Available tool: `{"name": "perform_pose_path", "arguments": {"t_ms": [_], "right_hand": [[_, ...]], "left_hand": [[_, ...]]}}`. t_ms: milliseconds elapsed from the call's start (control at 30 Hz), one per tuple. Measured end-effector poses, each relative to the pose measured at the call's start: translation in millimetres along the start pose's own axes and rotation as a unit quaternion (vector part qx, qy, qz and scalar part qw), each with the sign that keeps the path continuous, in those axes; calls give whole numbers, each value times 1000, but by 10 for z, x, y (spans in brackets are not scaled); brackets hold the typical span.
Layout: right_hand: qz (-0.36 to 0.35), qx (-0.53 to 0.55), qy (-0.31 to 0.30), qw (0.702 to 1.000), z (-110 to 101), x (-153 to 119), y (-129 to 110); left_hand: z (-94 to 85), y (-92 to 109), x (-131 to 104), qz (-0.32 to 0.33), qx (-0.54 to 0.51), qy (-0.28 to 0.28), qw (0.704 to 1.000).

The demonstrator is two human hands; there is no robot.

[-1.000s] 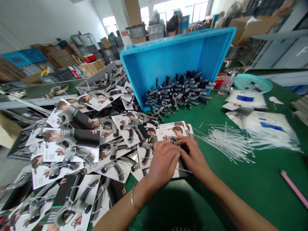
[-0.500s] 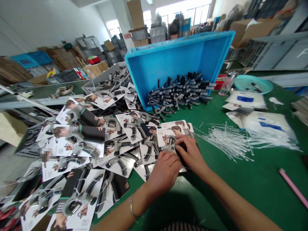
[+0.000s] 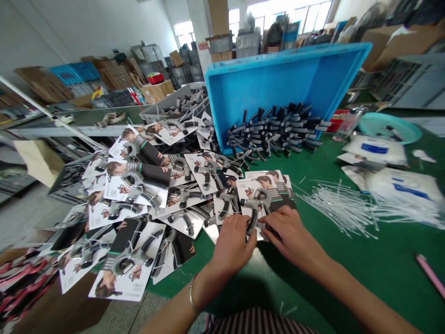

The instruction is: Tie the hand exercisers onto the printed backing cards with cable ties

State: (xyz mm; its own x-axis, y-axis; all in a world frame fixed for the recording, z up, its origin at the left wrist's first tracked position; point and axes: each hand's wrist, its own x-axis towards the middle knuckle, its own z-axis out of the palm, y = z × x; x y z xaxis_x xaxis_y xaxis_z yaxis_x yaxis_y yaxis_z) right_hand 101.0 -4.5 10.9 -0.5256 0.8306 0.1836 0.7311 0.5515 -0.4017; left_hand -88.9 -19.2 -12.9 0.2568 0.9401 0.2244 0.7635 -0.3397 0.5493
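Note:
A grey and black hand grip strengthener (image 3: pixel 262 198) lies on a printed card (image 3: pixel 243 188), which rests on a small stack of similar cards. My left hand (image 3: pixel 232 243) is closed round the lower end of its left handle, with the thumb below. On the other side, my right hand (image 3: pixel 287 232) has its fingers bent and pinched at the right handle near the card's lower edge. The fingertips partly cover that handle. White cable ties (image 3: pixel 335 206) lie in a loose heap to the right of my hands.
Carded hand grips (image 3: pixel 134 185) pile up on the left. Behind, a tilted blue crate (image 3: pixel 264 83) spills loose hand grips (image 3: pixel 278 127). Plastic bags (image 3: pixel 399 185), a turquoise plate (image 3: pixel 412 132) and a pink pen-like stick (image 3: pixel 431 276) lie on the green table (image 3: pixel 313 287) at right.
The view has shifted left, so things sit further right. Both hands have slid down from the top of the hand grip to its handle ends, uncovering the spring and card.

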Motion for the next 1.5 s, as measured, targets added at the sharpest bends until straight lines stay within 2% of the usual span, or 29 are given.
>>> {"name": "perform_pose_path", "arguments": {"t_ms": [100, 200, 367, 467, 633, 767, 833, 967, 1100, 1200, 1300, 1400, 1500], "right_hand": [[-2, 13, 1, 1000, -2, -5, 30], [-5, 62, 18, 998, 2, -5, 50], [-51, 105, 59, 991, 38, 55, 101], [-54, 107, 83, 989, 44, 75, 137], [-6, 141, 83, 987, 66, 57, 161], [0, 88, 109, 990, 88, 74, 196], [2, 32, 93, 995, 57, 79, 211], [-29, -81, 20, 996, -81, 21, 238], [-64, -135, -17, 989, -200, -89, 319], [-49, -113, -33, 992, -250, -141, 395], [-20, -32, -31, 999, -269, -150, 436], [-37, 72, -41, 996, -246, -127, 440], [-71, 128, -43, 988, -187, -76, 445]], "left_hand": [[-60, -78, -52, -41, -118, -18, 992], [-75, -186, -111, -64, -247, -29, 966], [47, -205, -71, -58, -309, 50, 948], [116, -143, 12, -58, -305, 70, 948], [182, -73, 52, -25, -289, 61, 955], [216, -53, 17, -19, -276, 62, 959], [224, -53, 14, -19, -268, 60, 961], [228, -57, 33, -14, -255, 52, 966], [244, -24, 35, -3, -235, 47, 971], [265, 19, 25, 5, -229, 50, 972], [278, 51, 20, 0, -236, 59, 970], [283, 67, 18, -4, -245, 60, 968], [288, 72, 16, 1, -245, 61, 968]]}}
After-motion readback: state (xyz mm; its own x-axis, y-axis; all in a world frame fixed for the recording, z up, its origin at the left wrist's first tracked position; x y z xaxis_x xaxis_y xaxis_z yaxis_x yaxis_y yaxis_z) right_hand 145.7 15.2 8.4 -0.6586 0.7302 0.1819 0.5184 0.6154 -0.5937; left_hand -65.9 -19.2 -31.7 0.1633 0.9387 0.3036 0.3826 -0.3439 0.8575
